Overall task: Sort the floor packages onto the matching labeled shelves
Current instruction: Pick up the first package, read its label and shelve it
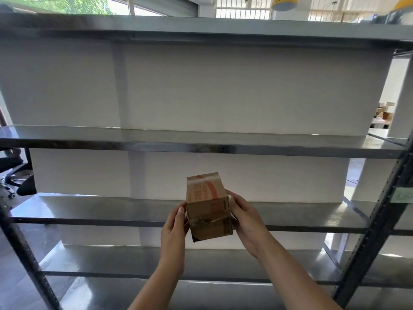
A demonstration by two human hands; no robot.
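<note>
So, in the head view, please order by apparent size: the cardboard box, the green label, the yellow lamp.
1. cardboard box, though it is nearest the camera
2. yellow lamp, partly cut off
3. green label

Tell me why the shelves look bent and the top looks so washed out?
Head view: the wide-angle lens bows the grey metal shelves; daylight through the windows overexposes the top, and the taped brown cardboard box, held between left hand and right hand, has blurred print.

My hands hold a brown cardboard box (207,205) with red-orange printing and clear tape. The shelves (201,139) are grey metal against a white wall (223,86).
</note>
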